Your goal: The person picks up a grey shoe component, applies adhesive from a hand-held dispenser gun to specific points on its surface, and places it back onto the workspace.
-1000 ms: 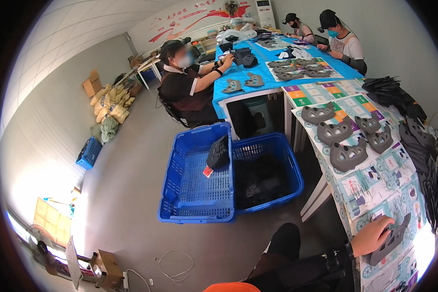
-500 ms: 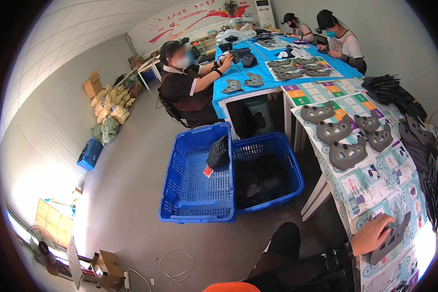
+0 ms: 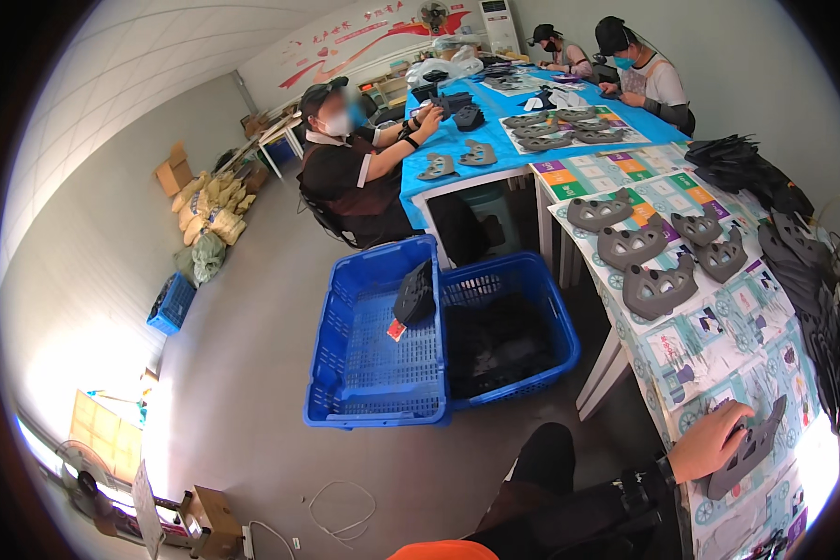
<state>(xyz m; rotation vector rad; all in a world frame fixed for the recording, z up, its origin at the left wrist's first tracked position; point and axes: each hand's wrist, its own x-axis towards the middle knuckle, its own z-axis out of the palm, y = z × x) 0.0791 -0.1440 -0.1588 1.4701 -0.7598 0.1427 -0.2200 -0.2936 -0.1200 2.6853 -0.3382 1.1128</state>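
The left hand (image 3: 711,441) touches 1 grey part (image 3: 751,455); its finger grip cannot be told. Beyond this part lie 5 similar pieces (image 3: 661,297).

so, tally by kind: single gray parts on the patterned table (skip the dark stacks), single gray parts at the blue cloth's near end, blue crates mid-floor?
Gray parts on the patterned table: 6, counting the one at the hand
Gray parts on the blue cloth, near end: 2
Blue crates mid-floor: 2
Total: 10
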